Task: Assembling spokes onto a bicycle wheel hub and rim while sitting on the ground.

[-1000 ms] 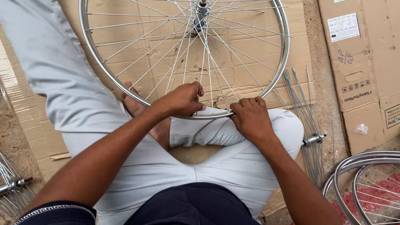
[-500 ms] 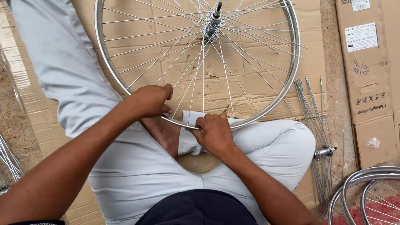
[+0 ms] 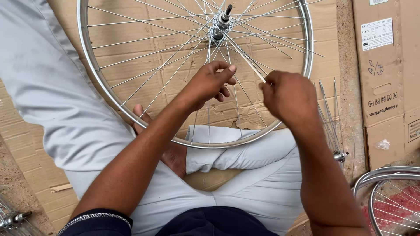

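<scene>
left hand point(image 3: 210, 85) loosely curled among spokes, grip unclear; right hand point(image 3: 286, 94) pinching a spoke point(image 3: 245, 63) near the hub point(image 3: 221, 24). wheel rim point(image 3: 105, 89) flat over lap and cardboard sheet point(image 3: 144, 30). closed carton point(image 3: 385, 74) right.

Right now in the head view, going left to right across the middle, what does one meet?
Grey trouser leg → left edge of the wheel rim → left hand → right hand pinching a spoke → loose spokes on the ground → cardboard box.
</scene>
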